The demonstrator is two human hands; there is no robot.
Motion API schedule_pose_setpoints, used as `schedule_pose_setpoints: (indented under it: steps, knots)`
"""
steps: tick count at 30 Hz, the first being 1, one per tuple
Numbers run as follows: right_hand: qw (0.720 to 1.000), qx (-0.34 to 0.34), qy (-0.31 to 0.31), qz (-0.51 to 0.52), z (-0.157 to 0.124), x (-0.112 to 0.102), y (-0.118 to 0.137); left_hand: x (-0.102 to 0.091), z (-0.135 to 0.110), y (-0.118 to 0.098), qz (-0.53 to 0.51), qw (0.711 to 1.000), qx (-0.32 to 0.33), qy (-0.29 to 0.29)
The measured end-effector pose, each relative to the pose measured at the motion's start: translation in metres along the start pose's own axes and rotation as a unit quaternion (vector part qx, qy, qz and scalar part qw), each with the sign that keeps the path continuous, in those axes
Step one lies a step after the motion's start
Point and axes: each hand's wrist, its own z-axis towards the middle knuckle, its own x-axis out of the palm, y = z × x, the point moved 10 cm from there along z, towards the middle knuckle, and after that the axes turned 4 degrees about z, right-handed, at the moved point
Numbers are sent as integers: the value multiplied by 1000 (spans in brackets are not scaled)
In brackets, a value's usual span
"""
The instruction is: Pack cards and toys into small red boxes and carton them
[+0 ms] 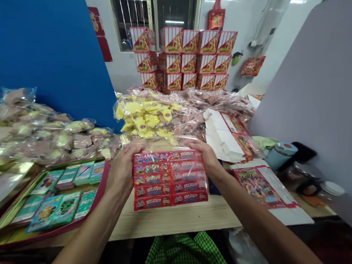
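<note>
Green checked garment (179, 259) is faced, just beyond, by film-wrapped red box block (154, 180), held between left hand (127, 160) and right hand (208, 158) (neither nearer), long axis running hand to hand.

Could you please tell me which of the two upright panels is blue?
The left panel, on the side of the left hand holding the wrapped red boxes; the right panel is pale greyish instead.
</note>
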Motion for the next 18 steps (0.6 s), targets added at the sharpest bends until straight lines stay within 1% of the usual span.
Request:
schedule_pose_setpoints:
  steps: [2,3,5,6,8,10,12,15,17,18]
  knots:
    - [995,-96,11,-7,-24,-2,13,-8,-20,-8,-38,999,38,7]
    - [988,-150,16,-23,-39,-3,16,-12,-31,-9,-45,997,61,17]
    - [972,-223,27,-66,-67,-4,14,-17,-53,-7,-7,994,105,42]
    - [966,-238,34,-92,-78,-3,10,-18,-62,-3,37,991,117,52]
    - [962,-232,49,-137,-90,-2,1,-20,-73,6,121,984,114,65]
    - [957,-217,66,-179,-90,1,1,-21,-73,12,152,982,82,70]
    - [957,-197,76,-198,-81,1,6,-20,-64,14,115,990,33,72]
    - [969,-143,86,-184,-62,-4,10,-14,-49,8,20,996,-27,81]
    - [973,-118,98,-173,-55,-8,11,-12,-43,1,-13,996,-34,84]
    - [972,-118,103,-176,-54,-10,12,-13,-42,-3,-9,996,-28,87]
